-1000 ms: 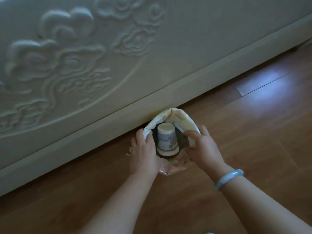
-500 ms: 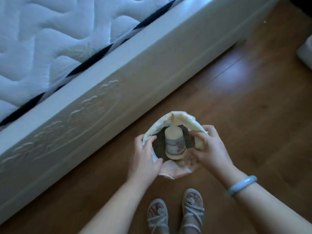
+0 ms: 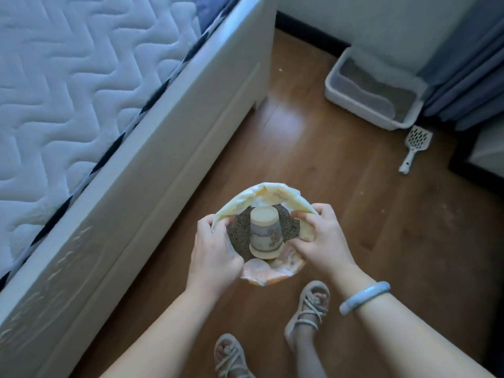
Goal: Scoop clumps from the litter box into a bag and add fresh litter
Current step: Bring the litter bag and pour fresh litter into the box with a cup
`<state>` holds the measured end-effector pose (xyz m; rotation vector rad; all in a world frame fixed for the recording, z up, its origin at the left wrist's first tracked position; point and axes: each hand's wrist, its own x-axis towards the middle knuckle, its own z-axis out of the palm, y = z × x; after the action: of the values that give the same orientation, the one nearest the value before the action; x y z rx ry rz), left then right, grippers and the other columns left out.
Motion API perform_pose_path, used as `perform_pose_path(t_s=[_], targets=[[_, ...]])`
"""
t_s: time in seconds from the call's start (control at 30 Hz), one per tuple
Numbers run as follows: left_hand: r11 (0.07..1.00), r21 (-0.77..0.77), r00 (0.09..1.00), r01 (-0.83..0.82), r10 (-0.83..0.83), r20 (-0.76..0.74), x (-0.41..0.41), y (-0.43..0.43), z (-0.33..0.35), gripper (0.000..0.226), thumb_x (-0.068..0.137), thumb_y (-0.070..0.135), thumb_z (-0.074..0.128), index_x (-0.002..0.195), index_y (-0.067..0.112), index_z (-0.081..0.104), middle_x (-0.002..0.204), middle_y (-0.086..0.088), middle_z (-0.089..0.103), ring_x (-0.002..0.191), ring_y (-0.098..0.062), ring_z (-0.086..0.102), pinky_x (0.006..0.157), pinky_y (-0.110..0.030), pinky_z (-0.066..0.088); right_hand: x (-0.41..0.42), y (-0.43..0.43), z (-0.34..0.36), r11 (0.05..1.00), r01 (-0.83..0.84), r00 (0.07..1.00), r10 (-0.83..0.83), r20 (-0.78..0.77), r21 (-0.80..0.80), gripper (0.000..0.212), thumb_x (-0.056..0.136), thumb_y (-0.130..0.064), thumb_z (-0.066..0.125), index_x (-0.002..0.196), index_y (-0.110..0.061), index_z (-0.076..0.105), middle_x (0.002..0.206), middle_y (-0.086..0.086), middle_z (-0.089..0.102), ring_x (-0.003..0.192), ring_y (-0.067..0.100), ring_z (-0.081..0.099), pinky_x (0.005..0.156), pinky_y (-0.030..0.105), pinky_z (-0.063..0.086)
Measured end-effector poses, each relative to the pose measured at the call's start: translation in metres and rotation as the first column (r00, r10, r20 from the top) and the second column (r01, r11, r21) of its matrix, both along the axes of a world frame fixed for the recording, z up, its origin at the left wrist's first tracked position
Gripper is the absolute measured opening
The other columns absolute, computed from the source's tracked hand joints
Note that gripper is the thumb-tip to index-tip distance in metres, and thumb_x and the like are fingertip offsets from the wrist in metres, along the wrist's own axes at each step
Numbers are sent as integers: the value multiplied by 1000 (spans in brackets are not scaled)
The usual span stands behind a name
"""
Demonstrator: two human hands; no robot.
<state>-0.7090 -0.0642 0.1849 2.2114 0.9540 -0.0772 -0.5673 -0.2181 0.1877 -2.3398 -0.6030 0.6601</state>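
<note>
Crinkly litter bag now farther from bed frame, left hand and right hand tight on its rim

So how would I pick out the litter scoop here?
Look to the blue curtain in the far right corner, where the white litter box sits. Just in front of its right end lies the scoop: small, white, with a slotted head and short handle.

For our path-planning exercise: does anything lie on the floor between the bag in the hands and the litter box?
Nothing visible does. Bare floor runs from the bag, gripped by the left hand and right hand, to the litter box. The scoop lies right of that line, the bed left.
</note>
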Motion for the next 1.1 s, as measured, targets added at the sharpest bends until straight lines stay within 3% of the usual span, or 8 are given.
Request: perform_pose_path(t_s=[0.1, 0.33, 0.7, 0.87, 1.1], targets=[[999, 25, 1000, 28, -28, 11, 49, -18, 9, 66, 59, -2, 60, 123, 11, 53, 120, -4, 39, 110, -26, 50, 90, -33, 45, 38, -24, 10, 999, 49, 999, -49, 5, -4, 51, 65, -5, 75, 114, -17, 65, 110, -6, 40, 99, 11, 50, 84, 23, 42], [994, 71, 997, 81, -80, -18, 161, -64, 27, 64, 64, 3, 60, 125, 21, 51, 118, 3, 37, 99, -22, 54, 69, -29, 43, 134, -75, 29, 989, 149, 989, -149, -3, -15, 51, 68, -5, 73, 116, -19, 64, 111, -10, 37, 100, 11, 49, 88, 30, 46], [962, 63, 964, 264, -265, 5, 312, -79, 19, 66, 60, 5, 57, 124, 16, 51, 120, 1, 38, 101, -22, 54, 78, -35, 51, 257, -105, 23, 947, 316, 949, -316, 12, -66, 53, 69, -6, 75, 119, -22, 63, 112, -11, 36, 96, 9, 46, 80, 21, 39], [940, 54, 941, 336, -337, 12, 377, -59, 0, 66, 58, 3, 56, 123, 16, 51, 118, 2, 38, 101, -22, 53, 78, -34, 51, 305, -91, 5, 913, 399, 916, -400, 4, -86, 54, 68, -5, 75, 119, -20, 63, 112, -10, 35, 105, 14, 47, 80, 23, 39], [896, 18, 896, 445, -444, -13, 474, -20, -16, 69, 60, 4, 59, 127, 18, 48, 121, 1, 37, 107, -20, 49, 82, -30, 49, 386, -57, -15, 861, 498, 864, -503, -28, -98, 54, 68, 0, 73, 119, -17, 63, 113, -8, 35, 102, 10, 43, 76, 6, 27]])
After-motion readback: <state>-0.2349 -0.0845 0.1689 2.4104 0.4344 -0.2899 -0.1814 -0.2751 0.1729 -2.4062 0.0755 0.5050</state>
